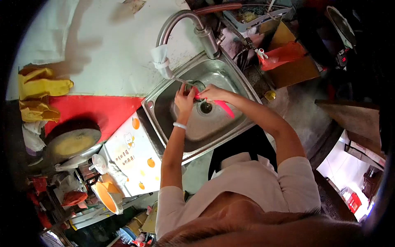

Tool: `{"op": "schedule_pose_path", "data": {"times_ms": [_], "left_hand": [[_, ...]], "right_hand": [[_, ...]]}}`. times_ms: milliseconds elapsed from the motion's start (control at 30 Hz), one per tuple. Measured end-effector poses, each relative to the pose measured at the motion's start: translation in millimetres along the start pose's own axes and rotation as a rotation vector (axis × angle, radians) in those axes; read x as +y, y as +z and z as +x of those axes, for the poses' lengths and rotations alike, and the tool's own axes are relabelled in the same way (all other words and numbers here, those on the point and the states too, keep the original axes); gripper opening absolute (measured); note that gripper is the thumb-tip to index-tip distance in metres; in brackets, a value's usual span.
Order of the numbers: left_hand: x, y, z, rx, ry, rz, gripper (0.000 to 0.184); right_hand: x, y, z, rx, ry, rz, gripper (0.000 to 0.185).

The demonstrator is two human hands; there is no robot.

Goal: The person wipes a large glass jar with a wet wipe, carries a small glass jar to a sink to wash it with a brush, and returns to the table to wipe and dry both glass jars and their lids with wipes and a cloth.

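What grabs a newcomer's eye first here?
The bright pink item between and below the two hands, left and right, over the steel sink. Next, the arched faucet above it, a white wrap on its spout; then the yellow gloves at far left.

A metal sink (205,129) with a smooth, softly shiny finish; beyond it, a satin metal faucet (207,41), its spout covered by a thin, creased white wrap (160,57), cloth or plastic, hard to tell. The pink item (224,109) looks like smooth plastic. Left, rubbery yellow gloves (53,87); right, a crinkled red plastic bag (284,57). Nearest, a matt cloth shirt (251,181).
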State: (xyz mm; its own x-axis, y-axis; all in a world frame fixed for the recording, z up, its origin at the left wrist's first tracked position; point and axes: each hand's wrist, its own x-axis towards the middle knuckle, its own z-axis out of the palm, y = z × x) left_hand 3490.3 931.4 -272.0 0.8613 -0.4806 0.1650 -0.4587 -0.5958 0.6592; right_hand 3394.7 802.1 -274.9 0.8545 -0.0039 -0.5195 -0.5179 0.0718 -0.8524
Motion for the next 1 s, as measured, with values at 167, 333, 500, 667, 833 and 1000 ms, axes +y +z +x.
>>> {"op": "schedule_pose_path", "data": {"times_ms": [167, 333, 500, 667, 833, 1000], "left_hand": [[-1.7, -7.6, 11.1, -0.045, -0.215, -0.157, 0.051], [-25.0, 1.8, 5.7, 0.041, 0.160, 0.126, 0.053], [-49.9, -6.4, -8.6, -0.094, -0.281, -0.441, 0.044], [-22.6, -27.5, -12.4, -0.235, -0.312, -0.735, 0.046], [-20.2, -18.7, -5.7, -0.354, -0.012, -0.359, 0.052], [-23.2, -19.6, -15.7, -0.186, 0.030, -0.309, 0.050]], "right_hand": [[19.8, 12.0, 17.4, 0.409, -0.469, -0.440, 0.027], [15.2, -5.6, -3.2, -0.061, -0.119, 0.007, 0.027], [52.1, -30.5, -35.6, 0.213, -0.395, -0.128, 0.027], [9.0, -54.1, -21.8, 0.328, -0.563, -0.404, 0.031], [-58.6, -31.7, -20.4, 0.140, -0.523, -0.970, 0.027], [10.8, -50.6, -1.9, 0.138, -0.297, -0.891, 0.025]]}}
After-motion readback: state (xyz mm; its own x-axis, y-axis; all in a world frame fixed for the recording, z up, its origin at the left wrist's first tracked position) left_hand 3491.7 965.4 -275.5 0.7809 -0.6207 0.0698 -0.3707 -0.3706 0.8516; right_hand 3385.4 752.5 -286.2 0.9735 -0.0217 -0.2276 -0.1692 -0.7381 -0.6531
